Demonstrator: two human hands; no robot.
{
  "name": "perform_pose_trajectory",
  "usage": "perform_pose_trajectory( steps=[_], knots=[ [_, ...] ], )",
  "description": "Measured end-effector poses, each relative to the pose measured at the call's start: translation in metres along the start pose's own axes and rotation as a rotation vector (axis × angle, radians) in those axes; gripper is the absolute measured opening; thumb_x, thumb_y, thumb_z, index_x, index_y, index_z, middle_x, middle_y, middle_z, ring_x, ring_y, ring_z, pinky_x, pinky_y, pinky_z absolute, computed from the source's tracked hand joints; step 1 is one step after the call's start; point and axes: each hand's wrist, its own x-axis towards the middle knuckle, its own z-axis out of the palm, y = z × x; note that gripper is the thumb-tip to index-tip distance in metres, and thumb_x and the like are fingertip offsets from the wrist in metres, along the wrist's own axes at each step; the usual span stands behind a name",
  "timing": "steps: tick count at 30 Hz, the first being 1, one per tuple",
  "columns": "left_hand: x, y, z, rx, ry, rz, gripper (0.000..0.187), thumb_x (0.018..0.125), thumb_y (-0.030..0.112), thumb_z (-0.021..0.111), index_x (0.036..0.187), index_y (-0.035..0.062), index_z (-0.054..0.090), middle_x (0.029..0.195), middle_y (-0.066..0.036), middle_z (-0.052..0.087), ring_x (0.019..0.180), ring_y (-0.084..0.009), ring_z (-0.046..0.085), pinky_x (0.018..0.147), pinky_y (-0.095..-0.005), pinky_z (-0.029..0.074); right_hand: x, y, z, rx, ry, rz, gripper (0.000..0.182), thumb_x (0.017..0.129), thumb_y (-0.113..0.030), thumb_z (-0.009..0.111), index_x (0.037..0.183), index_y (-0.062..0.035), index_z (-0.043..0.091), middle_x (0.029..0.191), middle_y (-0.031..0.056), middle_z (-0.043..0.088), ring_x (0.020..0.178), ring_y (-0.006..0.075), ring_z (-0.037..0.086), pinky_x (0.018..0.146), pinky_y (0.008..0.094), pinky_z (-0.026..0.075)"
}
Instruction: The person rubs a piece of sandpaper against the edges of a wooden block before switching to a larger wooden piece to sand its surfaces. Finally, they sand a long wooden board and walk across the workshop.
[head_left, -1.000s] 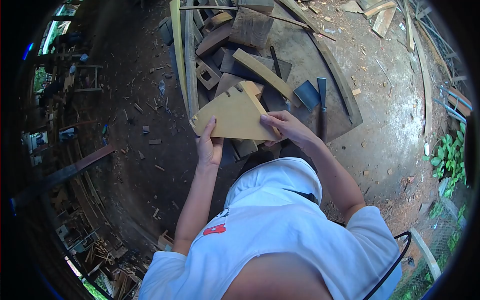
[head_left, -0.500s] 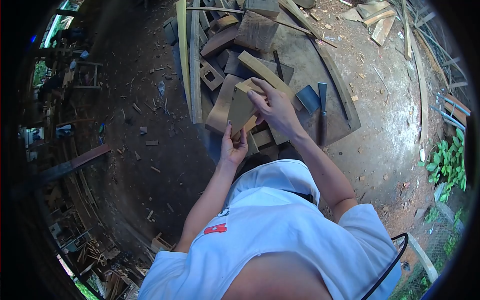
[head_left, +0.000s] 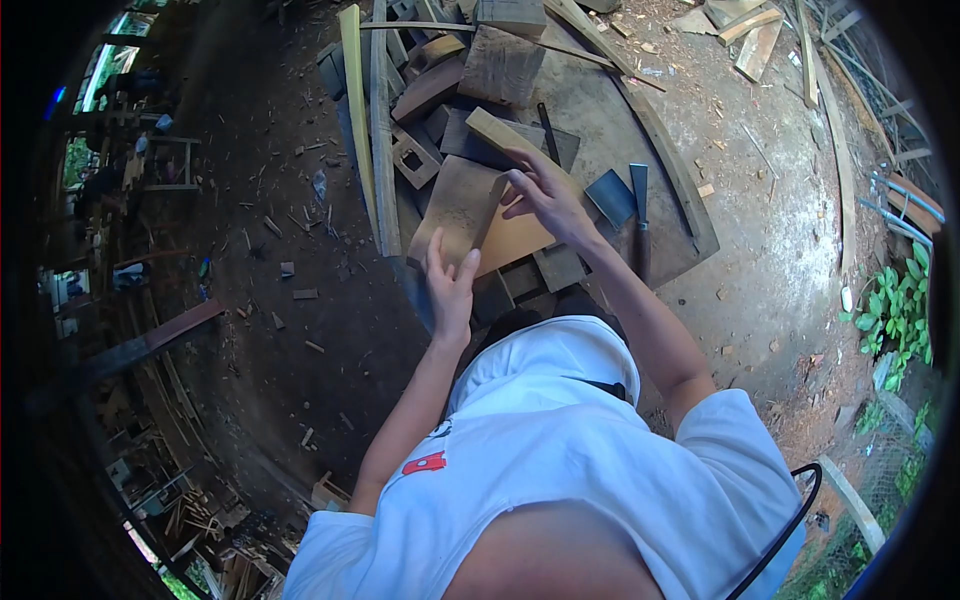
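A thick wooden block [head_left: 458, 200] with a broad brown face and a darker side edge lies tilted between my hands, over the pile of wood pieces. My left hand [head_left: 450, 290] is at its near end, fingers on the broad face and thumb against the side edge. At the block's far right corner is my right hand [head_left: 548, 205], with the thumb touching the corner and the other fingers bent apart beside it. Beneath the right hand lies a pale flat board [head_left: 515, 240]. A long light wooden bar [head_left: 492, 130] extends behind that hand.
A chisel [head_left: 641, 205] and a dark blue flat plate [head_left: 610, 197] lie right of my hands on the worktable [head_left: 600, 115]. A large dark block [head_left: 502, 65] and a notched piece [head_left: 415, 160] sit farther back. Long strips [head_left: 358, 120] run along the left side.
The block has turned from upright to lying flatter, its broad face now upward. My left fingers have moved from below it onto that face; my right fingers have spread along its edge.
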Motion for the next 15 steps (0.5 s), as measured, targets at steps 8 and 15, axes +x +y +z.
perform_pose_trajectory(
  steps=[8, 15],
  knots=[
    [0.047, 0.013, 0.047, 0.784, -0.36, 0.543, 0.075, 0.078, 0.025, 0.074, 0.143, 0.0094, 0.04, 0.144, -0.021, 0.04, 0.123, -0.0392, 0.049, 0.103, -0.0431, 0.042, -0.041, 0.077, -0.105, -0.949, 0.379, 0.053, 0.048, 0.089, -0.018, 0.058, 0.133, -0.0047, 0.049, 0.124, 0.0256, 0.057, 0.112, 0.0317, 0.06, 0.094, 0.0418, 0.048],
    [0.04, 0.023, 0.064, 1.044, -0.295, 0.618, 0.062, 0.076, 0.018, 0.068, 0.134, 0.007, 0.05, 0.126, -0.016, 0.06, 0.104, -0.0371, 0.063, 0.088, -0.0451, 0.052, -0.064, 0.14, -0.13, -1.48, 0.354, 0.076, 0.069, 0.073, -0.01, 0.061, 0.137, 0.006, 0.039, 0.145, 0.0254, 0.037, 0.134, 0.0388, 0.037, 0.109, 0.0436, 0.034]
  ],
)
